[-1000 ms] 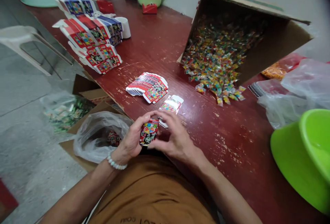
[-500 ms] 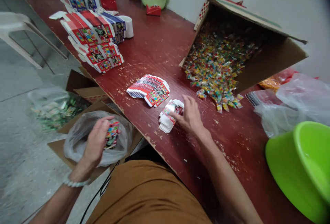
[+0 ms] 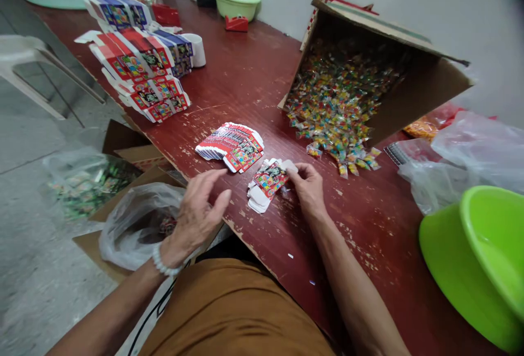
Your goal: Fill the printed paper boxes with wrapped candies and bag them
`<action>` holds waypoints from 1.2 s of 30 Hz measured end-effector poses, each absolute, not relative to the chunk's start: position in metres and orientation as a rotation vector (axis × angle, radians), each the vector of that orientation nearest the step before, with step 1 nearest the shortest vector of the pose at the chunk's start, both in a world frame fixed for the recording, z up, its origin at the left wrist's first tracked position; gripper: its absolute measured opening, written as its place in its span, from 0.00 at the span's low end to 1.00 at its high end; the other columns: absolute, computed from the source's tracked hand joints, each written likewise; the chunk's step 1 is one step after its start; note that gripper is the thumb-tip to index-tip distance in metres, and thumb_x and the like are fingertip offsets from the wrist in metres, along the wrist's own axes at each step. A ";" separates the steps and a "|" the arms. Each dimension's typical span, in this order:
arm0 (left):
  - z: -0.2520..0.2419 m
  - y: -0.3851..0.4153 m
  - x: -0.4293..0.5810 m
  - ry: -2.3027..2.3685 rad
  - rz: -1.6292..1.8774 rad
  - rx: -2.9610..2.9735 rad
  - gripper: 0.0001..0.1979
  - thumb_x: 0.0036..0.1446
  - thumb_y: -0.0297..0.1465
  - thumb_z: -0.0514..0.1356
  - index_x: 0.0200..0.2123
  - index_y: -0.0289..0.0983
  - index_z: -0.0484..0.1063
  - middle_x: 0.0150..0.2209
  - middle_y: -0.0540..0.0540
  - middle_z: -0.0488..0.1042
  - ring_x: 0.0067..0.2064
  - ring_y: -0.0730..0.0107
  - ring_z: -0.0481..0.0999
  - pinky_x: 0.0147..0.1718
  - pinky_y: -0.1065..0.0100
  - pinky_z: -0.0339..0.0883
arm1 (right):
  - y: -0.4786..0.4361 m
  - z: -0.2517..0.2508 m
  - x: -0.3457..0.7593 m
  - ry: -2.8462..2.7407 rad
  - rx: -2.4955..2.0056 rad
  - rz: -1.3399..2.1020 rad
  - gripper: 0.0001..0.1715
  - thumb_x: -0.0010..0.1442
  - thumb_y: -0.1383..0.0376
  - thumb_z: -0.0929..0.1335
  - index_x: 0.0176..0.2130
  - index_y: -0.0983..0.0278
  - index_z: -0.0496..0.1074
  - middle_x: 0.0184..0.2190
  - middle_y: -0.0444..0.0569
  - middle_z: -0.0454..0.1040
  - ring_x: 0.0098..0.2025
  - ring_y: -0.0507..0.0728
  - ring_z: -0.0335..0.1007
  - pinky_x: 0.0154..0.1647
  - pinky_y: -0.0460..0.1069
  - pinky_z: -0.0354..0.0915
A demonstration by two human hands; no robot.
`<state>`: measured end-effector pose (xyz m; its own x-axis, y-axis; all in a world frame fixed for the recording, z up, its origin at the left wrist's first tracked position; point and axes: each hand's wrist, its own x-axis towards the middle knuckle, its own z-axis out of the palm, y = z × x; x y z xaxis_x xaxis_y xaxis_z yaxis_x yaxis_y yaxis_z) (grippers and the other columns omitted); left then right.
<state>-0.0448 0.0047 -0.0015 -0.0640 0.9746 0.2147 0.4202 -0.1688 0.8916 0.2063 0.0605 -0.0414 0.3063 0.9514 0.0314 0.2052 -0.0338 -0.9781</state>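
My right hand (image 3: 310,191) pinches the white end flap of a small printed carton (image 3: 271,177) between thumb and fingers. That carton lies over a small pile of flattened cartons with white flaps (image 3: 258,202) on the red table. My left hand (image 3: 200,211) is at the table edge, fingers apart and nothing in it. Just beyond it lies a fanned stack of flat red cartons (image 3: 233,146). Below, a clear plastic bag (image 3: 135,225) lines an open cardboard box; something dark and printed inside it is partly hidden by my left wrist.
Wrapped candies (image 3: 335,110) spill from a tipped cardboard box (image 3: 417,94) at the back. Bundled cartons (image 3: 139,66) stand at the left edge beside a white tape roll (image 3: 197,50). A green basin (image 3: 446,257) and plastic bags (image 3: 470,154) are at right, a white stool (image 3: 28,61) at left.
My left hand has let go of a printed carton over the bag and moved right, up to the table edge. My right hand has closed on a carton's flap at the small pile.
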 end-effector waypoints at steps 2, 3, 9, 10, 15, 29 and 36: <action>0.008 0.012 -0.025 1.270 1.127 1.411 0.21 0.54 0.37 0.67 0.52 0.40 0.77 0.52 0.41 0.77 0.54 0.52 0.73 0.57 0.58 0.63 | 0.052 -0.027 0.207 -1.023 -1.362 1.030 0.22 0.50 0.49 0.74 0.34 0.62 0.70 0.29 0.43 0.72 0.28 0.54 0.68 0.33 0.51 0.68; 0.012 0.014 -0.017 1.131 1.043 1.284 0.21 0.55 0.38 0.68 0.52 0.39 0.77 0.50 0.41 0.79 0.50 0.53 0.76 0.52 0.60 0.67 | 0.046 -0.018 0.206 -1.007 -1.285 1.107 0.21 0.49 0.50 0.75 0.34 0.61 0.70 0.28 0.42 0.73 0.28 0.53 0.68 0.32 0.50 0.68; 0.022 0.009 0.006 0.437 0.383 0.747 0.31 0.46 0.52 0.70 0.46 0.34 0.78 0.36 0.36 0.82 0.36 0.52 0.82 0.38 0.58 0.73 | 0.013 0.022 0.192 -1.000 -1.004 1.425 0.17 0.47 0.56 0.79 0.32 0.60 0.74 0.28 0.42 0.76 0.30 0.52 0.70 0.33 0.48 0.69; 0.021 0.006 0.007 0.409 0.373 0.722 0.32 0.44 0.52 0.71 0.45 0.34 0.79 0.34 0.38 0.81 0.34 0.53 0.82 0.38 0.58 0.74 | 0.010 0.024 0.190 -0.995 -0.991 1.450 0.17 0.46 0.56 0.79 0.32 0.59 0.74 0.28 0.43 0.76 0.30 0.52 0.70 0.33 0.48 0.69; 0.018 -0.004 0.009 0.457 0.439 0.769 0.30 0.41 0.48 0.74 0.43 0.35 0.78 0.32 0.40 0.80 0.32 0.57 0.82 0.34 0.64 0.73 | 0.003 0.025 0.184 -0.971 -0.974 1.489 0.19 0.47 0.53 0.79 0.35 0.58 0.75 0.31 0.44 0.77 0.30 0.52 0.71 0.32 0.48 0.71; 0.005 -0.004 0.016 0.773 0.611 0.749 0.18 0.46 0.38 0.73 0.34 0.32 0.75 0.25 0.45 0.79 0.23 0.64 0.79 0.24 0.68 0.73 | -0.023 0.004 0.179 -0.934 -0.895 1.788 0.15 0.60 0.54 0.73 0.42 0.62 0.74 0.19 0.39 0.70 0.16 0.50 0.65 0.18 0.46 0.63; 0.004 -0.006 0.020 0.919 0.922 0.918 0.24 0.50 0.35 0.72 0.49 0.37 0.70 0.43 0.45 0.80 0.43 0.63 0.80 0.43 0.63 0.77 | -0.011 -0.001 0.183 -0.975 -1.168 1.344 0.12 0.58 0.57 0.74 0.37 0.64 0.75 0.30 0.43 0.75 0.28 0.49 0.69 0.31 0.45 0.67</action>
